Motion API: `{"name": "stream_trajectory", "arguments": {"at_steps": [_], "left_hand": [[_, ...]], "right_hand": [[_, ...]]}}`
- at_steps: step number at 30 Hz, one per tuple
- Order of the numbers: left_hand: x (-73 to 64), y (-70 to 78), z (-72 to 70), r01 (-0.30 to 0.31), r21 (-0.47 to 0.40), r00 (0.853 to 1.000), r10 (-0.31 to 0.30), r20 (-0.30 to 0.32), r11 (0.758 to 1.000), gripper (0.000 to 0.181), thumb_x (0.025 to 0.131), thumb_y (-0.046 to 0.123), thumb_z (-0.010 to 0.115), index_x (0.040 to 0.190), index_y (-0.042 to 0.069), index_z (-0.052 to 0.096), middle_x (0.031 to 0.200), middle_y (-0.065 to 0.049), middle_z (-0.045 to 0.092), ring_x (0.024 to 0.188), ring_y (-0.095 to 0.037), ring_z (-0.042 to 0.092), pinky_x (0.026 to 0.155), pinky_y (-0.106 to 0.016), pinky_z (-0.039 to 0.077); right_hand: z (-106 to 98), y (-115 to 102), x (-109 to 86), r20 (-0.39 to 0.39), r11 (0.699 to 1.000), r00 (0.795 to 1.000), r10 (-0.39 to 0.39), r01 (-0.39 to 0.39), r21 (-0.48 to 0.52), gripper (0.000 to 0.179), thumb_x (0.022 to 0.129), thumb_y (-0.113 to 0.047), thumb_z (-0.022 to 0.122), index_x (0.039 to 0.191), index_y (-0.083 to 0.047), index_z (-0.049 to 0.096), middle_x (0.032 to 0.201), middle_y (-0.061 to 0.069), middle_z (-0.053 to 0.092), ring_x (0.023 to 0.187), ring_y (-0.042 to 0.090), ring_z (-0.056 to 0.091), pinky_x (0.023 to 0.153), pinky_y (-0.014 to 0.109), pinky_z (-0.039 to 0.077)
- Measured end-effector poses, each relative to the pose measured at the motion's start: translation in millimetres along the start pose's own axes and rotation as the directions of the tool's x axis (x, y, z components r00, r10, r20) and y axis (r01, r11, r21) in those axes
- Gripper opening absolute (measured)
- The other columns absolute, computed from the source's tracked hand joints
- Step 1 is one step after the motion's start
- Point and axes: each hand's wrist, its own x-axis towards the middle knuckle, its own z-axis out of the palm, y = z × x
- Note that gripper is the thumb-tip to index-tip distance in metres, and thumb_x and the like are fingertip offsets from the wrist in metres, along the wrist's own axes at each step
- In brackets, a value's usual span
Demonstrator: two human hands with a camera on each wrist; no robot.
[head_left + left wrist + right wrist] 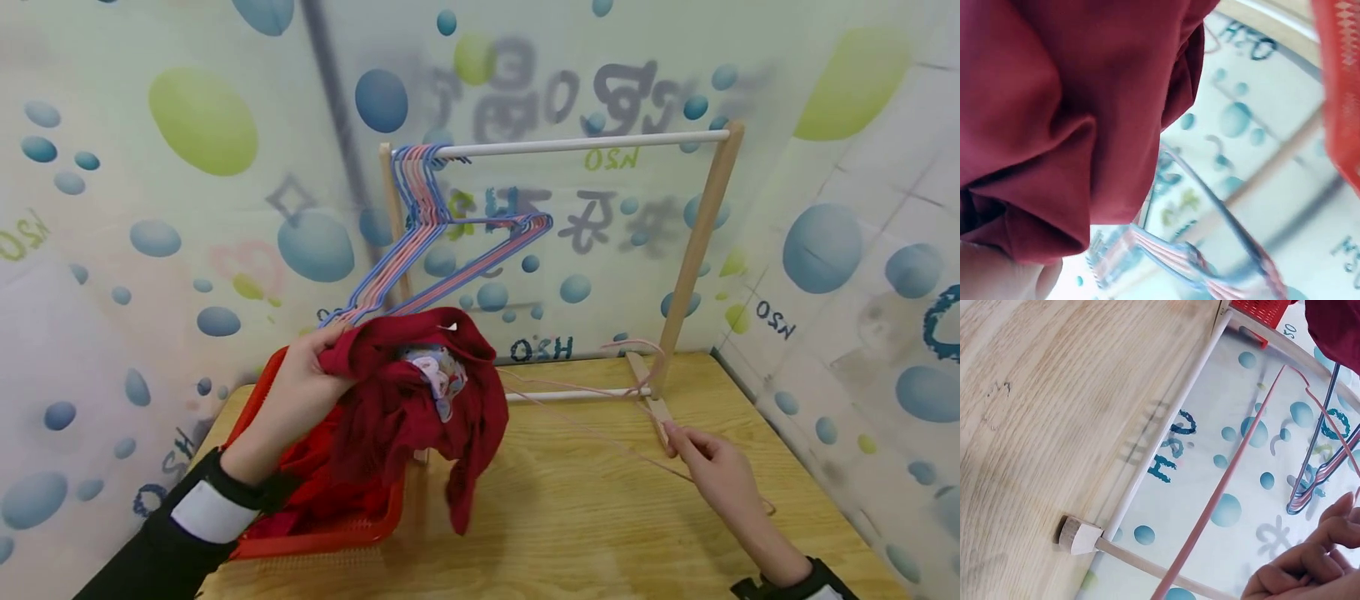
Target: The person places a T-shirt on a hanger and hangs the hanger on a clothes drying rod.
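Observation:
My left hand grips a dark red garment by its upper edge, holding it up in front of the red basket. A pale printed patch shows inside its folds, and one part hangs down loose. In the left wrist view the cloth covers much of the picture. At the right, my right hand pinches a thin pink hanger above the table, apart from the garment. Its curled fingers also show in the right wrist view. Several blue and pink hangers hang bunched at the rack's left end.
A rack with a white rail and wooden posts stands at the back of the wooden table. On the left, a red basket contains more red cloth. Patterned sheets enclose the table.

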Motion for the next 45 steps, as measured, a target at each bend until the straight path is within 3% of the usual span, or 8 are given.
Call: {"name": "stream_trajectory", "arguments": {"at_steps": [5, 9, 14, 21, 27, 35, 39, 45], "left_hand": [[12.6, 5.4, 20.3, -0.035, -0.129, 0.998, 0.041, 0.04, 0.991, 0.019, 0.087, 0.001, 0.065, 0.105, 0.002, 0.066, 0.091, 0.0, 0.062, 0.084, -0.012, 0.05, 0.062, -0.025, 0.047], [18.4, 1.5, 40.6, -0.019, -0.12, 0.994, 0.032, 0.105, 0.993, 0.006, 0.086, 0.0, 0.065, 0.089, 0.005, 0.064, 0.07, 0.001, 0.053, 0.064, -0.009, 0.042, 0.054, -0.025, 0.042], [19.5, -8.6, 63.6, 0.036, -0.069, 0.98, -0.022, 0.195, 0.997, 0.008, 0.086, 0.002, 0.064, 0.089, 0.009, 0.067, 0.07, 0.001, 0.058, 0.063, -0.009, 0.045, 0.057, -0.025, 0.043], [16.8, -22.8, 82.6, 0.043, 0.026, 0.943, -0.049, 0.328, 0.999, 0.016, 0.082, 0.0, 0.068, 0.075, 0.009, 0.056, 0.064, 0.004, 0.04, 0.063, -0.009, 0.039, 0.057, -0.024, 0.037], [12.8, -29.4, 87.6, 0.116, 0.025, 0.894, -0.116, 0.432, 0.993, 0.01, 0.084, 0.001, 0.068, 0.092, 0.006, 0.065, 0.088, -0.005, 0.067, 0.081, -0.011, 0.058, 0.072, -0.03, 0.048], [12.6, -34.4, 85.8, 0.186, 0.038, 0.858, -0.182, 0.481, 0.982, 0.015, 0.087, 0.005, 0.066, 0.102, 0.006, 0.063, 0.1, -0.006, 0.067, 0.086, -0.013, 0.058, 0.077, -0.032, 0.045], [13.4, -38.5, 85.0, 0.158, 0.058, 0.86, -0.166, 0.482, 0.986, 0.016, 0.091, 0.007, 0.062, 0.106, 0.007, 0.06, 0.101, -0.006, 0.065, 0.088, -0.012, 0.058, 0.077, -0.031, 0.045], [15.5, -41.9, 84.8, 0.08, 0.111, 0.904, -0.119, 0.411, 0.991, 0.012, 0.092, 0.012, 0.061, 0.097, 0.008, 0.051, 0.089, -0.005, 0.057, 0.075, -0.015, 0.048, 0.067, -0.031, 0.04]], "right_hand": [[-7.5, 2.5, 1.4, -0.05, 1.0, 0.999, -0.003, 0.004, 0.011, 0.049, 0.096, -0.05, 0.046, 0.079, -0.008, 0.064, 0.05, -0.007, 0.031, 0.044, 0.01, 0.031, 0.043, 0.031, 0.029], [-14.0, 4.9, 0.4, -0.08, 0.999, 0.997, 0.0, 0.003, 0.037, 0.045, 0.096, -0.049, 0.048, 0.077, -0.01, 0.063, 0.049, -0.007, 0.032, 0.043, 0.01, 0.031, 0.042, 0.031, 0.029], [-21.1, 8.3, -3.0, -0.072, 0.999, 0.997, 0.003, 0.0, 0.038, 0.044, 0.095, -0.05, 0.048, 0.077, -0.012, 0.062, 0.047, -0.006, 0.032, 0.04, 0.012, 0.031, 0.039, 0.032, 0.03], [-27.0, 11.7, -6.6, -0.075, 1.0, 0.997, 0.005, -0.002, 0.03, 0.045, 0.096, -0.05, 0.047, 0.076, -0.011, 0.061, 0.047, -0.006, 0.032, 0.04, 0.013, 0.032, 0.039, 0.032, 0.029], [-28.7, 14.1, -8.5, -0.097, 1.0, 0.995, -0.013, 0.014, 0.006, 0.044, 0.096, -0.048, 0.048, 0.075, -0.012, 0.061, 0.047, -0.006, 0.031, 0.04, 0.013, 0.032, 0.039, 0.032, 0.029], [-30.2, 15.0, -8.4, -0.098, 1.0, 0.995, -0.011, 0.011, 0.004, 0.043, 0.096, -0.048, 0.047, 0.074, -0.013, 0.06, 0.049, -0.008, 0.031, 0.042, 0.011, 0.032, 0.04, 0.032, 0.029], [-30.4, 13.0, -8.3, -0.094, 1.0, 0.995, -0.014, 0.016, 0.015, 0.043, 0.096, -0.047, 0.048, 0.074, -0.013, 0.06, 0.049, -0.008, 0.031, 0.042, 0.011, 0.032, 0.04, 0.032, 0.029], [-31.2, 9.5, -9.3, -0.101, 1.0, 0.995, -0.011, 0.013, 0.024, 0.043, 0.096, -0.047, 0.048, 0.073, -0.013, 0.059, 0.052, -0.008, 0.035, 0.042, 0.012, 0.031, 0.04, 0.032, 0.029]]}}
